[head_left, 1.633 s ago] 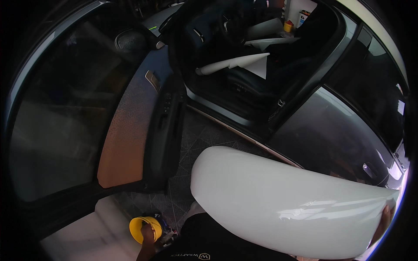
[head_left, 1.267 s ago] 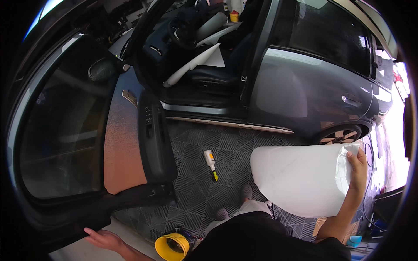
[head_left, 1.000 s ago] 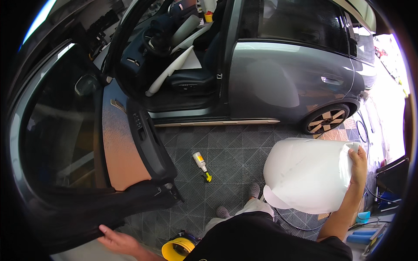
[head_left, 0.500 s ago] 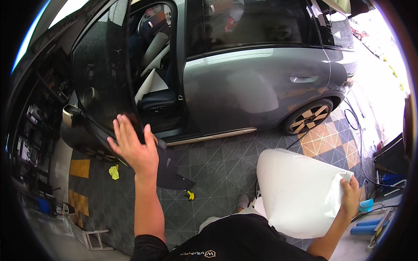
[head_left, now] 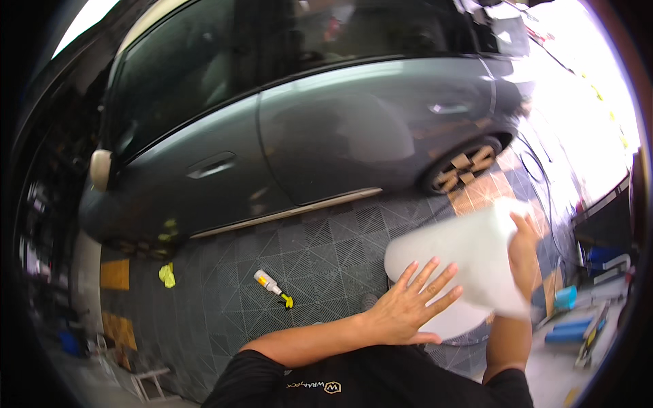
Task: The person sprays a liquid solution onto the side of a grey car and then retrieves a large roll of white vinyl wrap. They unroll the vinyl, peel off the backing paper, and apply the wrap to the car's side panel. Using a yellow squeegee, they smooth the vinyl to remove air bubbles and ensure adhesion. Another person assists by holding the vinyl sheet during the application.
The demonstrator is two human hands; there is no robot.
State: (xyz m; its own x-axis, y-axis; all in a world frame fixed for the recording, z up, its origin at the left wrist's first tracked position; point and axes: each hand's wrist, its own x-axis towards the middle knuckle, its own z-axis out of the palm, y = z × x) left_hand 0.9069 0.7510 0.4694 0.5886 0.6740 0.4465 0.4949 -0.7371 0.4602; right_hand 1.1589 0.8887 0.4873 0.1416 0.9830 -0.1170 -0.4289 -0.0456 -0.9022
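Note:
My right hand (head_left: 524, 248) is closed on the right edge of a large white film sheet (head_left: 445, 241), which bends and hangs in front of me on the right. My left hand (head_left: 415, 306) has its fingers spread and holds nothing. It reaches across my body and overlaps the lower part of the sheet in view; whether it touches the sheet I cannot tell. Ahead stands a grey car (head_left: 320, 156), side on, with its front door (head_left: 218, 183) closed.
A spray bottle (head_left: 267, 281) with a yellow trigger lies on the dark tiled floor (head_left: 224, 306). Further left there is a crumpled yellow-green cloth (head_left: 166, 275). A black hose (head_left: 554, 224) runs along the right, near a light blue cup (head_left: 565, 297) and a blue step stool-like object (head_left: 570, 330).
The front car door went from open to closed. My left hand moved from beside that door to the right, near the sheet. The spray bottle's body came into view.

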